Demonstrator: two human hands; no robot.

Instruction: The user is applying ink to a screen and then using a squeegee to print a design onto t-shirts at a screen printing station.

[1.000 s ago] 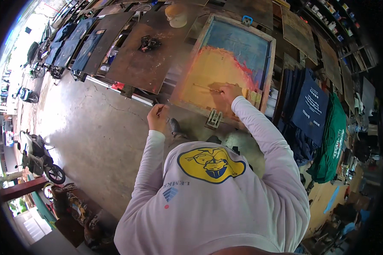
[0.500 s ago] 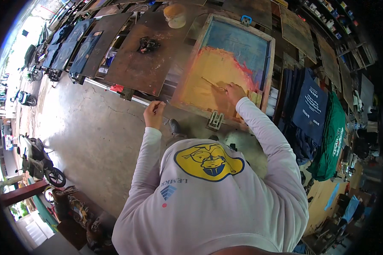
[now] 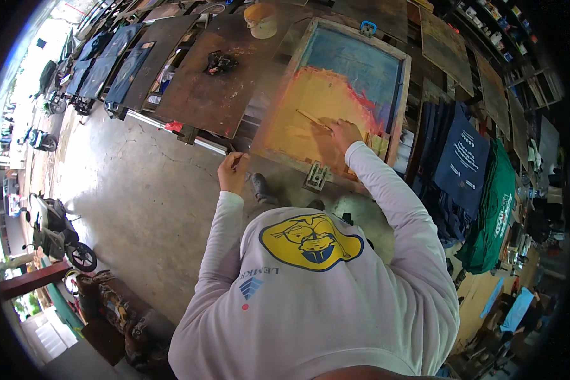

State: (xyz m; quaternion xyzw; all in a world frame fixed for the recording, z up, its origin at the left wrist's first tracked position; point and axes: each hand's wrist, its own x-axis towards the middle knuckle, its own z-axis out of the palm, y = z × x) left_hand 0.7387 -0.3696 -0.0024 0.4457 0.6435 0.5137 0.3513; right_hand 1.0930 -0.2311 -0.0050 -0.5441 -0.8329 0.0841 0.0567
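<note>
A wooden-framed printing screen [image 3: 316, 95] lies on the table before me, its mesh blue at the far end and smeared yellow-orange and red nearer. Over the yellow part, my right hand [image 3: 346, 134] grips a narrow wooden squeegee [image 3: 311, 118]; the hand covers its right portion. A metal hinge clamp [image 3: 316, 176] sits on the screen's near edge. My left hand [image 3: 233, 171] hovers by the table edge, left of the screen, with thumb and fingers pinched together. Whatever is between them, if anything, is too small to make out.
Left of the screen, a dark board [image 3: 199, 88] bears a crumpled black bundle [image 3: 220, 63] and a stained bucket [image 3: 260, 21]. Dark blue cloth pieces [image 3: 456, 149] and green ones [image 3: 493, 209] hang at the right. A motorbike [image 3: 57, 231] stands on the concrete floor at left.
My right hand and the squeegee have shifted slightly to the left over the yellow mesh. My left hand stays pinched and sits a little further right in the picture.
</note>
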